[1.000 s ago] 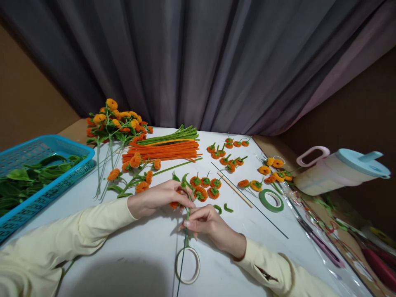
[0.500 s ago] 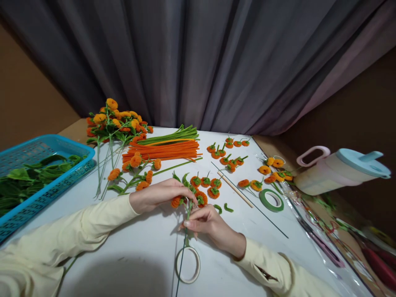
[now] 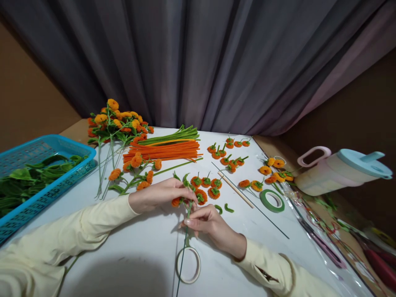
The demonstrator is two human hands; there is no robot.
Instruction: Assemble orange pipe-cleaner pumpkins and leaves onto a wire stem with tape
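Note:
My left hand (image 3: 167,194) pinches the upper part of a flower stem (image 3: 189,212) with orange pipe-cleaner blooms and green leaves at its head. Just below, my right hand (image 3: 212,227) is closed on the same stem, thumb against fingers. A dark green wire (image 3: 181,264) runs down from this grip toward the table's near edge. From under the right hand a strip of tape leads to a roll of floral tape (image 3: 199,268) lying flat. Beyond the hands lie several loose orange flower heads (image 3: 214,192), and two short green pipe-cleaner pieces (image 3: 229,208) rest to the right.
At left stands a blue basket (image 3: 89,159) of green leaves. Orange pipe cleaners (image 3: 163,151) and finished flowers (image 3: 113,119) lie behind. Rightward are a wooden stick (image 3: 236,189), a green tape roll (image 3: 264,200), scissors (image 3: 328,249) and a tumbler (image 3: 318,177) lying tilted.
Almost nothing differs. Both hands keep their grip on the stem, and the whole view has shifted very slightly.

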